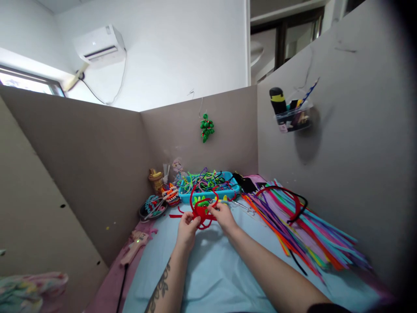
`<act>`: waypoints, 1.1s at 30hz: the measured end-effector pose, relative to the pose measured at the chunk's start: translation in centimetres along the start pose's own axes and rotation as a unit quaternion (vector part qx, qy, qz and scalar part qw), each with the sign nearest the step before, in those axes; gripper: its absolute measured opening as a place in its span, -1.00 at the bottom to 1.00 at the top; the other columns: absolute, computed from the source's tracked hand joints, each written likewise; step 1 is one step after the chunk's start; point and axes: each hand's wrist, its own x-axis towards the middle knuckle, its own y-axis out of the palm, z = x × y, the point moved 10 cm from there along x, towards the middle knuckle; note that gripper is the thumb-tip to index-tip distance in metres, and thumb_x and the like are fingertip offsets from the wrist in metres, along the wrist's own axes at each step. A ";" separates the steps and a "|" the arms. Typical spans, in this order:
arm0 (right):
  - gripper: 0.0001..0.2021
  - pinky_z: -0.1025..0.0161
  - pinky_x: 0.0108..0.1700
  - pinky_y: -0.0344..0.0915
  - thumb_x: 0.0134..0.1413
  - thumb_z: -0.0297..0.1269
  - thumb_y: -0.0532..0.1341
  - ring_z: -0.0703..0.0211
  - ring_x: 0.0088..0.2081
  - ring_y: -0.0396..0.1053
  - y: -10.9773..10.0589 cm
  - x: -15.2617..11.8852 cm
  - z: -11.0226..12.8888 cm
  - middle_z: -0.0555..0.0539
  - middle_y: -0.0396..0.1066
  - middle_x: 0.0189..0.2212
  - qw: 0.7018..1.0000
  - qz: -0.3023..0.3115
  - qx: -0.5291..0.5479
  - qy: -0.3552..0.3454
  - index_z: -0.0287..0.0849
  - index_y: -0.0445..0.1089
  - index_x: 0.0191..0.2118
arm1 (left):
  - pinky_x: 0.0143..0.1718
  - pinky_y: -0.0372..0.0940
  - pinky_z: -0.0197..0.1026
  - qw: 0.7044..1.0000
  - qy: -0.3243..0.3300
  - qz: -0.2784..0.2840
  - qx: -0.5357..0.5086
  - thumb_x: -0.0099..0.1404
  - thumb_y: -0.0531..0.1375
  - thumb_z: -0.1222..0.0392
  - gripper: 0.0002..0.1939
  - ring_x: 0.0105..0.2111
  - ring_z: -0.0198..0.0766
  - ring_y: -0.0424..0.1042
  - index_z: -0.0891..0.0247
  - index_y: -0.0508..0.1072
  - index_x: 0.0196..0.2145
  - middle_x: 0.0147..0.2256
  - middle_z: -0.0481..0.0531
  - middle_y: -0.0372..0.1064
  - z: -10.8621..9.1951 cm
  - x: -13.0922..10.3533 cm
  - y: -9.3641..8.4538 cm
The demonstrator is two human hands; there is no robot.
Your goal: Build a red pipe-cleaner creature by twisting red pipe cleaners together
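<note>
Between my two hands, over the blue cloth, is a red pipe-cleaner piece (201, 212) with a dense middle and several loose loops and ends sticking out. My left hand (188, 226) pinches its left side with thumb and fingers. At its right side, my right hand (223, 216) has its fingertips closed on the red piece. Just behind it lie a green fuzzy piece (201, 201) and a yellow one (224, 199), partly hidden by the red loops.
A blue basket (185, 198) of tangled pipe cleaners stands behind my hands. Bundled colourful pipe cleaners (302, 226) spread along the right, near scissors (245, 208). At left are a dark bowl (153, 213) and a pink corded tool (134, 248). Grey partitions (202, 152) enclose the table.
</note>
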 end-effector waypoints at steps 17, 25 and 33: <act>-0.60 0.18 -0.06 0.10 -0.20 0.07 0.22 0.07 -0.15 0.23 2.9 -0.7 -1.3 -0.12 0.29 -0.18 0.994 0.109 -0.005 -0.004 -0.20 0.27 -0.66 | -0.31 0.26 -0.22 0.999 -0.002 0.025 0.045 -0.11 0.35 0.11 -0.55 -0.38 -0.27 0.41 0.25 0.31 -0.27 -0.39 -0.01 0.39 0.1 0.3 -0.1; -0.56 0.27 -0.38 0.13 -0.28 0.13 0.22 0.25 -0.51 0.14 0.9 0.4 -3.0 0.08 0.14 -0.66 0.998 0.000 0.055 0.030 -0.15 0.12 -0.69 | -0.37 0.23 -0.27 0.960 0.164 -0.086 0.210 -0.01 0.28 0.09 -0.71 -0.39 -0.26 0.37 0.25 0.39 -0.33 -0.37 0.05 0.39 -3.5 -0.8 -1.4; -0.67 0.23 -0.22 0.22 -0.33 -0.02 0.33 0.14 -0.32 0.33 3.1 -1.3 -3.1 -0.02 0.37 -0.47 0.990 0.045 0.131 0.036 -0.18 0.33 -0.52 | -0.55 0.15 -0.34 0.987 0.086 -0.036 0.128 -0.06 0.31 0.09 -0.61 -0.58 -0.35 0.33 0.24 0.27 -0.31 -0.54 -0.06 0.38 -1.7 -0.5 -0.4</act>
